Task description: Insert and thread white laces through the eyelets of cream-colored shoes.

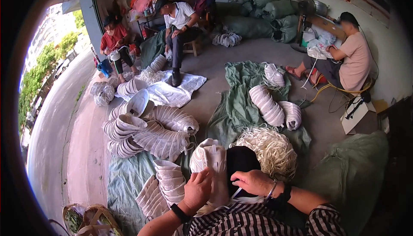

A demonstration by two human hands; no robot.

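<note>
A white shoe upper stands in front of me, its lacing side toward me. My left hand has its fingers curled against the upper's near left part, closed on it. To the right, my right hand is closed in a pinch, with a thin white lace showing below its fingertips. Behind that hand is a black rounded shape beside the upper. A large heap of loose white laces lies just beyond my right hand. Stacked white uppers sit left of my left hand.
Nested rows of white uppers lie ahead on the left. More rolls of uppers rest on green cloth. A green sack fills the right side. Three people sit working farther off; a woven basket stands lower left.
</note>
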